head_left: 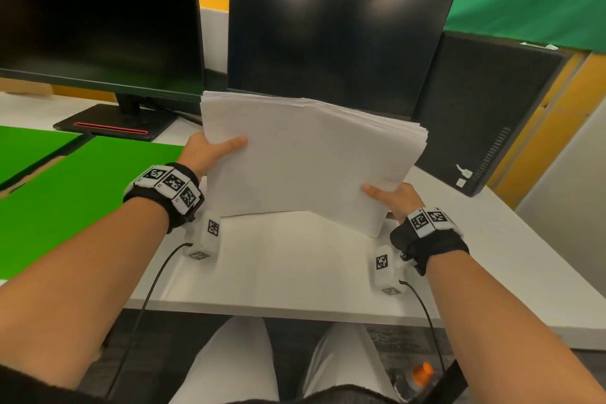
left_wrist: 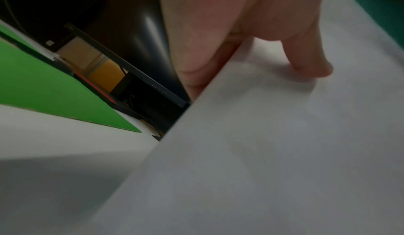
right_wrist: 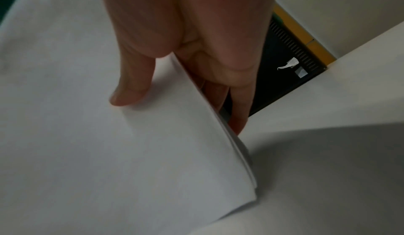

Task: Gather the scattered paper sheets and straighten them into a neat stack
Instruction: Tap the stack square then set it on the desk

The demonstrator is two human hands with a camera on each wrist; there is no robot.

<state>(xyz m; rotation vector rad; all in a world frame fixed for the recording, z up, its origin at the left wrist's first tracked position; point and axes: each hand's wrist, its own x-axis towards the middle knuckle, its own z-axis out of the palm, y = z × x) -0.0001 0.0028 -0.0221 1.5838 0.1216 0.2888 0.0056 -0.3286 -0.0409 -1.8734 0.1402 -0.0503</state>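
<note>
Head-camera footage shows a thick sheaf of plain white paper sheets held tilted on edge, its lower edge at or just above the white bench; whether contact is made cannot be told. The sheaf is gripped at its left edge by the left hand and at its lower right corner by the right hand. On each side the thumb is laid flat on the front sheet and the fingers are folded behind, so the paper is pinched, as the two wrist views confirm. Gathering is judged done, since no loose sheets are seen on the bench. Squaring is the step in hand: the top and right edges are fanned and stepped. A looser pinch is called for next, so that the sheets can slide level as the lower edge is tapped on the bench, then a turn to tap a short side.
</note>
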